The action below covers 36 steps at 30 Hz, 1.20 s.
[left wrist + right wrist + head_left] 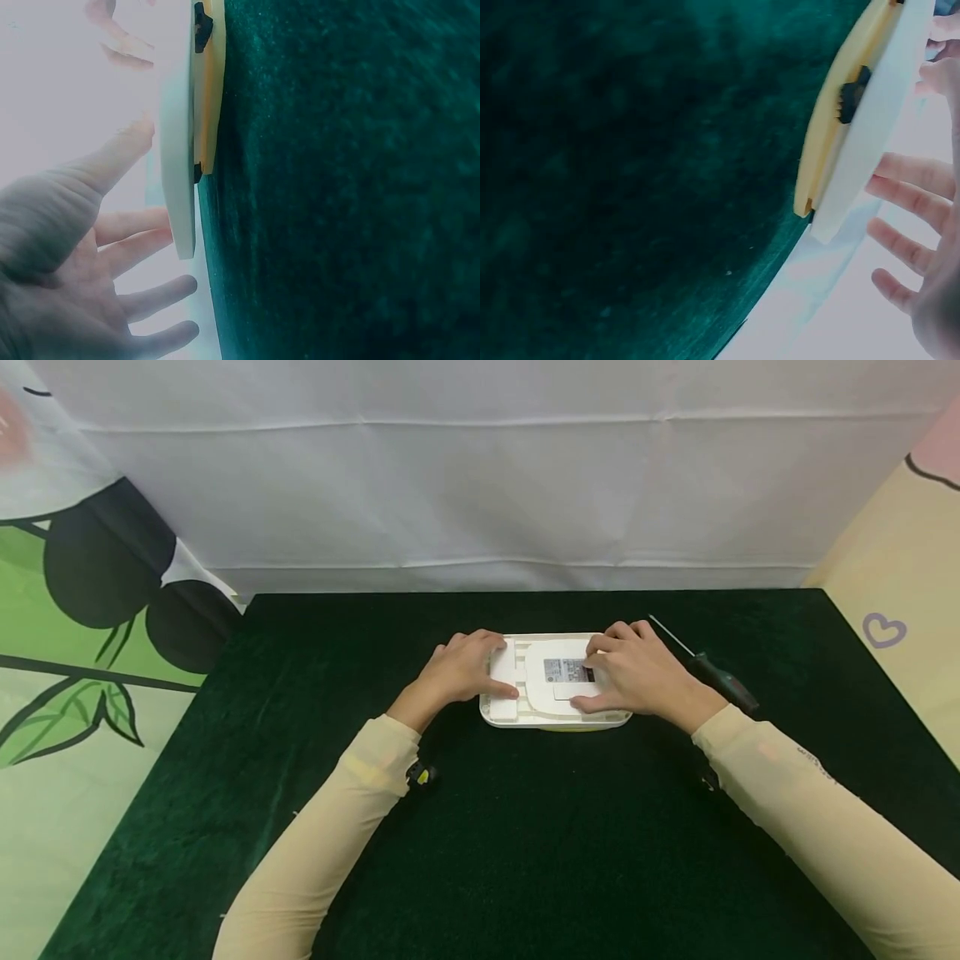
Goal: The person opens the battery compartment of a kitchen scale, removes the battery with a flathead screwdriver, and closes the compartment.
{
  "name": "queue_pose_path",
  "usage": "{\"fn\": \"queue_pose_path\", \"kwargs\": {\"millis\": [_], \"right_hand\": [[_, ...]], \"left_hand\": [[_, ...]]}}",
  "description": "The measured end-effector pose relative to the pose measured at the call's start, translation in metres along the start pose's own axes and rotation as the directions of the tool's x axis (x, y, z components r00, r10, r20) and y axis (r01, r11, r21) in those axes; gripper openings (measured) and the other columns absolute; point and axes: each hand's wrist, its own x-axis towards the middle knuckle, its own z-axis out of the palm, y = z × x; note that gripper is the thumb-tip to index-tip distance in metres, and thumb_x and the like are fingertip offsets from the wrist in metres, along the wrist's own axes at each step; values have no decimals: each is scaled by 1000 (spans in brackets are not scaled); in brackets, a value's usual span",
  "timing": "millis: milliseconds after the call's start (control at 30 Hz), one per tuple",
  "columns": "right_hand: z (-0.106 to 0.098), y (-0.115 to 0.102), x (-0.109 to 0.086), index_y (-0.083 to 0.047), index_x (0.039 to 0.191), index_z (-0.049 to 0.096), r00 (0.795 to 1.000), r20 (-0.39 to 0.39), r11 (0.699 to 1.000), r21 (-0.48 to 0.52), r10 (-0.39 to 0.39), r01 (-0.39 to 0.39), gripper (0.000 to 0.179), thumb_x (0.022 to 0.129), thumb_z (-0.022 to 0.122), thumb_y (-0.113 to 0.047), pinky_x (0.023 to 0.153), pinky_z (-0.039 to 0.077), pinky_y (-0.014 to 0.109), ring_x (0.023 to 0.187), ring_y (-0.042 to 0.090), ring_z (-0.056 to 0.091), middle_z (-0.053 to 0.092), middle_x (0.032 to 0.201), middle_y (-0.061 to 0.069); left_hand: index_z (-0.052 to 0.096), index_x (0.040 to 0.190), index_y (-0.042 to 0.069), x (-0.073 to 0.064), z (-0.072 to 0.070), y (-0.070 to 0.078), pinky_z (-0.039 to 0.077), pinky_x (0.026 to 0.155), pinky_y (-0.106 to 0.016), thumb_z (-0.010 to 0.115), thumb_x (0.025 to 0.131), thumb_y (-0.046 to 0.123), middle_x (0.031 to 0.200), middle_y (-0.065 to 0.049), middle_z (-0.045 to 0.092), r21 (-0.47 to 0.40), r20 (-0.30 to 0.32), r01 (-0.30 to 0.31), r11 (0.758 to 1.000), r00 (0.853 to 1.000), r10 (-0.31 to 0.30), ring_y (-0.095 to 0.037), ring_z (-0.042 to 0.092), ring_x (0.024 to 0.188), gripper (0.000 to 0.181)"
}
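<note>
A flat white plastic device (537,713) with a printed label (567,671) and rounded corners lies on the dark green cloth. Below its white body, a yellow plate (214,97) shows edge-on in both wrist views, with black parts between. My left hand (459,670) rests thumb and fingertips on a white strip (502,707) along the device's left end. At the right end, my right hand (636,670) arches over the panel and touches it with its fingertips near the label. In each wrist view the last two fingers stay off the device, held fairly straight.
A screwdriver (723,682) with a dark handle lies just beyond my right wrist, its metal shaft pointing away. Green cloth (510,860) covers the table. A white curtain (487,502) hangs behind, and printed cloth panels flank both sides.
</note>
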Motion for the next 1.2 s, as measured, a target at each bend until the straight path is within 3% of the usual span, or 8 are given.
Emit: {"fn": "queue_pose_path", "kwargs": {"millis": [700, 1200], "right_hand": [[5, -4, -6, -13, 106, 75, 993, -63, 985, -149, -100, 90, 64, 86, 51, -68, 100, 36, 56, 110, 33, 56, 66, 116, 9], [9, -1, -8, -10, 108, 73, 986, -79, 974, -184, -145, 128, 64, 90, 48, -66, 105, 34, 59, 112, 34, 58, 66, 118, 11]], "left_hand": [[44, 146, 19, -1, 0, 0, 34, 107, -51, 74, 79, 57, 155, -3, 37, -1, -5, -10, 1000, 1000, 10, -29, 38, 133, 82], [44, 146, 20, 2, 0, -1, 34, 106, -51, 74, 79, 58, 155, -3, 36, 2, -6, -7, 1000, 1000, 7, -29, 39, 133, 83]]}}
